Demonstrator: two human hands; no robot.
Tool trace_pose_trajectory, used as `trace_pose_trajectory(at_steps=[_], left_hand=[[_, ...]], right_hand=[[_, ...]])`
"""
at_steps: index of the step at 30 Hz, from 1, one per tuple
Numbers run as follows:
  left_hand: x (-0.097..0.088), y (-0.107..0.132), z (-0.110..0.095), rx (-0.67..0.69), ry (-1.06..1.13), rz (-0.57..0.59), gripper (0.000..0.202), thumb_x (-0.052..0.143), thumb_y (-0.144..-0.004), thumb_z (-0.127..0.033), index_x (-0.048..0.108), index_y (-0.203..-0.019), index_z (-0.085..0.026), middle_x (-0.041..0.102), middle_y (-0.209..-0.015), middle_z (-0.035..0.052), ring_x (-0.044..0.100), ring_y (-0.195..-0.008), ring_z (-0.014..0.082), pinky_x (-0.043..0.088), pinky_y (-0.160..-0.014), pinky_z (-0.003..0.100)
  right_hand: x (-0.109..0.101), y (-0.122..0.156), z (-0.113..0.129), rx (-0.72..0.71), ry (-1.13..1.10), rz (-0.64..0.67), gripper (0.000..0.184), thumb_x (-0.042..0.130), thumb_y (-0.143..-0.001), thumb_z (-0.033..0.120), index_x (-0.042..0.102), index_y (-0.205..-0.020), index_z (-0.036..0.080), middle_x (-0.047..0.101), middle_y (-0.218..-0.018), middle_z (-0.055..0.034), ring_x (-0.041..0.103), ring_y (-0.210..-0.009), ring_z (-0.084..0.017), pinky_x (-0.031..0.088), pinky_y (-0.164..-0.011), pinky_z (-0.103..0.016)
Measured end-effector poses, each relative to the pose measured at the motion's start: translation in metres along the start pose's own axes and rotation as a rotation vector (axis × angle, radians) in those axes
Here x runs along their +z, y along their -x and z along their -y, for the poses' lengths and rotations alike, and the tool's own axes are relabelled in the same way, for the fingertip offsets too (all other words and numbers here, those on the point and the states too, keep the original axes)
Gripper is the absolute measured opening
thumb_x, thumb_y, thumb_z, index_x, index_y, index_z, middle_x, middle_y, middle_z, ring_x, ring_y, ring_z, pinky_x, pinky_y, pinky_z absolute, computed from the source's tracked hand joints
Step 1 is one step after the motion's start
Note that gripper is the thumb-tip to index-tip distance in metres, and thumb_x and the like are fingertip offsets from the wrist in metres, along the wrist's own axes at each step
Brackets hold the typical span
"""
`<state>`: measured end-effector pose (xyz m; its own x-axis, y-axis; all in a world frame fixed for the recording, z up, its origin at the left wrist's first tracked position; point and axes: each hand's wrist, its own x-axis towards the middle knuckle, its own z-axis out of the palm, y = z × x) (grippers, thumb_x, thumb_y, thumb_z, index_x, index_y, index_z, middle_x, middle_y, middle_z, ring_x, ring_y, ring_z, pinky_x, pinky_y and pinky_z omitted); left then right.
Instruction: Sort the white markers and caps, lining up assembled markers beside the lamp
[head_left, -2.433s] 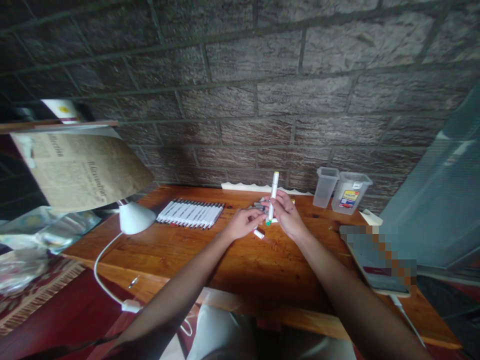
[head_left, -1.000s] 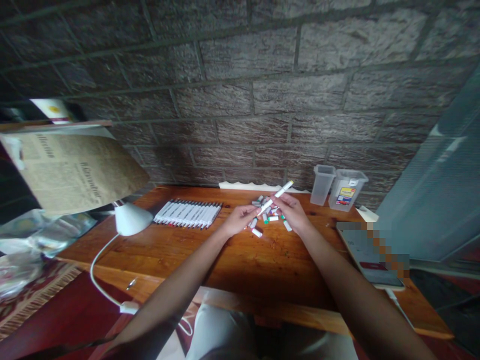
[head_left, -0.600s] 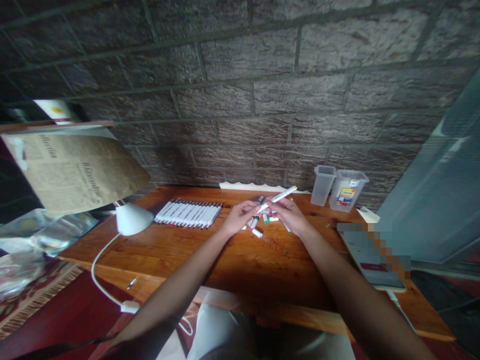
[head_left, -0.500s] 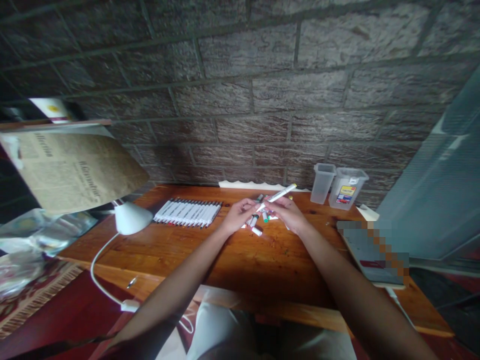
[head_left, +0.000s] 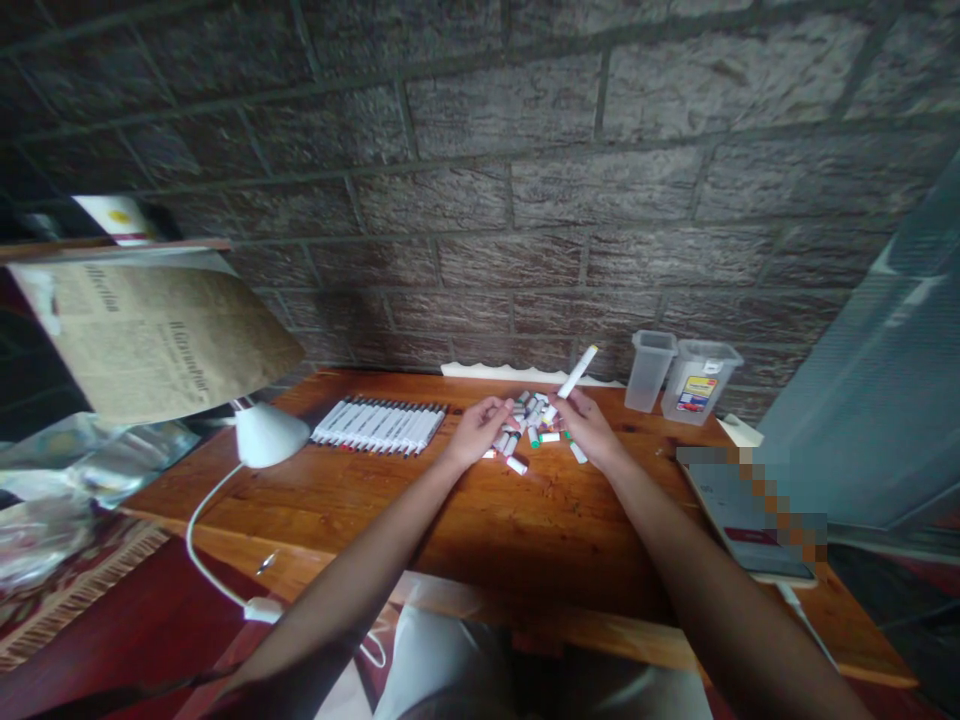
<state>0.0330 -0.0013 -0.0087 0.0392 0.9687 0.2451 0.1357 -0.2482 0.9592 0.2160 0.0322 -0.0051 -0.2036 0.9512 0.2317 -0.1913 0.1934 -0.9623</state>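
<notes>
A white marker (head_left: 576, 372) with a yellowish far end is gripped between the thumb and fingers of my right hand (head_left: 589, 428). It tilts up and to the right above the table. My left hand (head_left: 480, 430) is closed in a pinch to its left, apart from the marker; what its fingertips hold, if anything, I cannot make out. Between and below the hands lies a loose pile of marker caps (head_left: 517, 465), white with coloured ends, green among them. My fingers partly hide this pile.
A row of white markers (head_left: 381, 428) lies side by side at left, near the lamp (head_left: 270, 437). Two clear plastic containers (head_left: 649, 372) stand at the back right. A tablet (head_left: 739, 510) with a cable rests on the right of the wooden table (head_left: 525, 530), which meets a brick wall.
My hands have moved apart. The marker was held between both; now only my right hand has it, tipped more upright. More of the cap pile shows.
</notes>
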Motion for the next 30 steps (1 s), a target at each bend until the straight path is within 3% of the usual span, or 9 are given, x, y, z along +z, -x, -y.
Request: trace_pose_trajectory(at_steps=[4,7,12,15,19,23,26,30], left_hand=[[-0.002,0.000,0.000,0.049,-0.043,-0.012,0.047,0.057,-0.080,-0.061,0.058,-0.074,-0.014,0.059,-0.063,-0.0017,0.040,-0.047,0.0054,0.033,-0.045,0.019],[-0.003,-0.001,0.001,0.056,-0.065,-0.009,0.048,0.055,-0.081,-0.061,0.059,-0.073,-0.014,0.057,-0.061,-0.0023,0.038,-0.046,0.0055,0.031,-0.045,0.020],[-0.003,0.000,0.000,0.070,-0.080,-0.011,0.048,0.056,-0.081,-0.061,0.059,-0.072,-0.014,0.057,-0.061,-0.0020,0.040,-0.046,0.0061,0.031,-0.045,0.021],[-0.002,0.000,-0.001,0.064,-0.078,-0.013,0.048,0.056,-0.080,-0.062,0.058,-0.072,-0.014,0.058,-0.061,-0.0020,0.039,-0.046,0.0058,0.032,-0.045,0.020],[-0.002,0.000,0.001,0.045,-0.077,-0.004,0.049,0.055,-0.081,-0.063,0.056,-0.072,-0.015,0.060,-0.062,-0.0020,0.040,-0.044,0.0054,0.032,-0.043,0.020],[-0.002,0.000,0.003,0.066,-0.086,0.002,0.047,0.056,-0.081,-0.060,0.057,-0.072,-0.014,0.060,-0.063,-0.0019,0.042,-0.046,0.0057,0.034,-0.045,0.019],[-0.002,0.001,0.003,0.066,-0.084,0.019,0.046,0.055,-0.082,-0.059,0.057,-0.071,-0.014,0.059,-0.061,-0.0023,0.043,-0.045,0.0061,0.035,-0.045,0.020],[-0.003,0.002,0.002,0.082,-0.109,0.037,0.046,0.054,-0.084,-0.058,0.059,-0.070,-0.014,0.058,-0.059,-0.0023,0.045,-0.045,0.0066,0.035,-0.045,0.020]], right_hand=[[0.002,-0.001,-0.003,0.069,-0.070,-0.044,0.023,0.065,-0.072,0.041,0.054,-0.079,0.022,0.057,-0.064,0.0032,0.054,-0.052,-0.011,0.048,-0.048,-0.026],[0.002,-0.001,-0.003,0.054,-0.087,-0.105,0.021,0.063,-0.073,0.039,0.053,-0.082,0.023,0.046,-0.055,0.0075,0.043,-0.044,-0.008,0.037,-0.040,-0.020],[-0.001,0.001,0.004,0.061,-0.087,-0.104,0.039,0.059,-0.078,0.056,0.055,-0.102,0.024,0.042,-0.058,0.0088,0.030,-0.039,-0.005,0.020,-0.034,-0.017],[0.000,0.003,0.009,0.016,-0.100,-0.089,0.049,0.056,-0.079,0.062,0.055,-0.113,0.026,0.041,-0.056,0.0094,0.028,-0.038,-0.005,0.019,-0.034,-0.018],[0.002,0.007,0.014,-0.019,-0.051,-0.030,0.047,0.062,-0.075,0.060,0.065,-0.103,0.021,0.037,-0.053,0.0087,0.026,-0.039,-0.005,0.018,-0.035,-0.019],[0.003,0.010,0.016,-0.057,0.032,-0.063,0.054,0.054,-0.078,0.067,0.070,-0.097,0.019,0.032,-0.046,0.0085,0.024,-0.038,-0.006,0.018,-0.037,-0.022],[0.004,0.010,0.013,-0.076,0.092,-0.070,0.055,0.053,-0.079,0.068,0.071,-0.095,0.018,0.040,-0.050,0.0065,0.028,-0.040,-0.006,0.021,-0.039,-0.023],[0.005,0.008,0.010,-0.085,0.153,-0.127,0.053,0.055,-0.078,0.065,0.066,-0.107,0.021,0.046,-0.056,0.0062,0.034,-0.044,-0.007,0.027,-0.042,-0.021]])
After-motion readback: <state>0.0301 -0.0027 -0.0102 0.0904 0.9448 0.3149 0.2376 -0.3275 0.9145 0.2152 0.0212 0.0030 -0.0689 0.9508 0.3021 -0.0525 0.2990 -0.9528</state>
